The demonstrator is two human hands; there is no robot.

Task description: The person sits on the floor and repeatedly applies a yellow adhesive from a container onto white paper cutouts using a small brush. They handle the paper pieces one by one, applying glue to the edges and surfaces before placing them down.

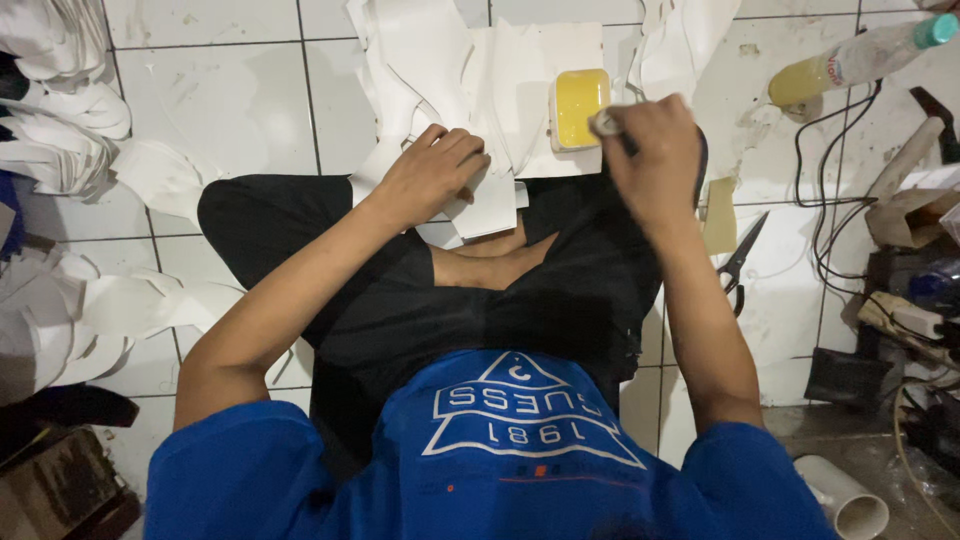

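Observation:
I sit cross-legged on a white tiled floor. My left hand [432, 172] presses down on a white cut sheet piece [490, 205] resting on my knee. My right hand [650, 150] is closed around a thin brush or applicator [606, 123], its tip next to a small rectangular tray of yellow glue [578, 106]. More white cut pieces [450, 60] lie spread on the floor beyond my knees.
Stacks of white cut pieces [60, 130] pile up at the left. Black scissors [742, 256] lie on the floor at the right. A plastic bottle with yellow liquid [850, 62], cables [830, 230], a white pipe [845, 495] and clutter fill the right side.

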